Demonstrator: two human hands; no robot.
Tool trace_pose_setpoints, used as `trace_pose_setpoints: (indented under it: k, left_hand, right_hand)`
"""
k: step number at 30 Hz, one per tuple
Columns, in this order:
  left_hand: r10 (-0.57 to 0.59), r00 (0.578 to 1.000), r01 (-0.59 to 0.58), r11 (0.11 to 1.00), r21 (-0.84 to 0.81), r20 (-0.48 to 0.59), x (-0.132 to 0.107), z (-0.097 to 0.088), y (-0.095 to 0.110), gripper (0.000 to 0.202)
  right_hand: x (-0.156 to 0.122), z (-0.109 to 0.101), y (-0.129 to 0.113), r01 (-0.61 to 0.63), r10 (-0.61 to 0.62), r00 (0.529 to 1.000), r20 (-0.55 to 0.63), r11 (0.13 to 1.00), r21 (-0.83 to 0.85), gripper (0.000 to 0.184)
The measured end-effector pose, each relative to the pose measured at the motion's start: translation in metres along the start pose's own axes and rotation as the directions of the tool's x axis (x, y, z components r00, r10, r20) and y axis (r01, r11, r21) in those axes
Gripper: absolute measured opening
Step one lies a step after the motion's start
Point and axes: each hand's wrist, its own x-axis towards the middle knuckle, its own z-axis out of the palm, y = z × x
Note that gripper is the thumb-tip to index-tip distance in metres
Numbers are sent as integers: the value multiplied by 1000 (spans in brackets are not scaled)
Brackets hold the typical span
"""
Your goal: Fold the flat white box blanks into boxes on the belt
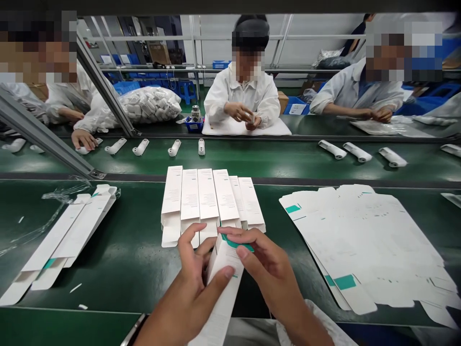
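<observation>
A long white folding carton [220, 300] with a teal end flap stands tilted in front of me, its upper end pointing away. My left hand [189, 290] is wrapped round it, thumb on the near face and fingers behind the left side. At the carton's top, my right hand [275, 262] has its thumb and fingers closed on the teal flap, partly covering it. Just beyond my hands lies a row of several formed white cartons [199, 194], side by side, with end flaps toward me.
Flat carton blanks [370, 240] are stacked at the right. More folded cartons [77, 230] lie at the left near clear plastic film. White devices [174, 148] rest along a green conveyor [248, 156]. Co-workers in white sit across it. A slanted metal post [104, 86] rises at left.
</observation>
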Motion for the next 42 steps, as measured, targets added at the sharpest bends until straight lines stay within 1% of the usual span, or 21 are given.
trace_pose_setpoints:
  k: [3, 4, 7, 9, 13, 15, 19, 22, 24, 26, 29, 32, 37, 40, 41, 42]
  left_hand:
    - [-29, 999, 28, 999, -32, -44, 1, 2, -1, 78]
    - [-40, 998, 39, 999, -34, -38, 2, 2, -1, 79]
    - [-50, 998, 50, 999, -2, 45, 2, 2, -5, 82]
    - [-32, 996, 32, 999, -6, 79, 3, 2, -6, 81]
    - [-3, 1000, 4, 1000, -30, 24, 4, 5, -3, 79]
    - [-5, 1000, 5, 1000, -7, 12, 5, 6, -2, 76]
    - [7, 999, -8, 1000, 26, 37, 6, 6, -1, 73]
    - [-16, 999, 16, 1000, 6, 35, 7, 6, -1, 72]
    - [-17, 999, 18, 1000, -24, 27, 8, 6, -1, 67]
    - [24, 1000, -24, 999, -36, 20, 9, 6, -2, 56]
    - [89, 996, -89, 996, -15, -13, 10, 6, -4, 41]
    - [78, 996, -78, 997, 0, -49, 8, 7, -8, 36]
    - [144, 980, -143, 990, 23, -135, 8, 4, -15, 26]
    - [144, 974, -141, 990, 30, -174, 11, 6, -13, 26]
    - [128, 973, -128, 992, 13, -192, 12, 9, -10, 29]
    - [111, 968, -119, 993, -18, -227, 13, 13, -7, 33]
  right_hand:
    - [2, -3, 0, -17, 17, 1000, 10, 999, -34, 15]
    - [3, -5, 0, -23, 23, 1000, -2, 999, -48, 18]
    - [4, -12, -1, -36, 29, 993, -116, 998, -56, 21]
    - [5, -17, -2, -44, 40, 990, -137, 998, -32, 22]
    - [8, -22, -6, -94, 94, 995, -20, 995, 22, 19]
    - [9, -22, -6, -117, 119, 993, -20, 992, 53, 19]
    - [12, -19, -5, -134, 137, 990, -46, 989, 64, 21]
    - [12, -19, -7, -115, 117, 992, -48, 993, 36, 19]
    - [12, -21, -10, -81, 81, 997, -8, 997, 0, 18]
    - [11, -23, -14, -42, 43, 998, 49, 999, -16, 20]
    - [8, -26, -15, -26, 25, 991, 130, 1000, 3, 25]
    - [7, -27, -12, -54, 51, 984, 173, 998, 11, 27]
    - [8, -27, -10, -51, 51, 979, 198, 999, -4, 31]
    - [6, -21, -11, -70, 73, 979, 192, 997, -26, 33]
    - [4, -16, -11, -94, 96, 978, 184, 995, -17, 39]
    - [2, -11, -10, -132, 127, 976, 178, 991, 17, 54]
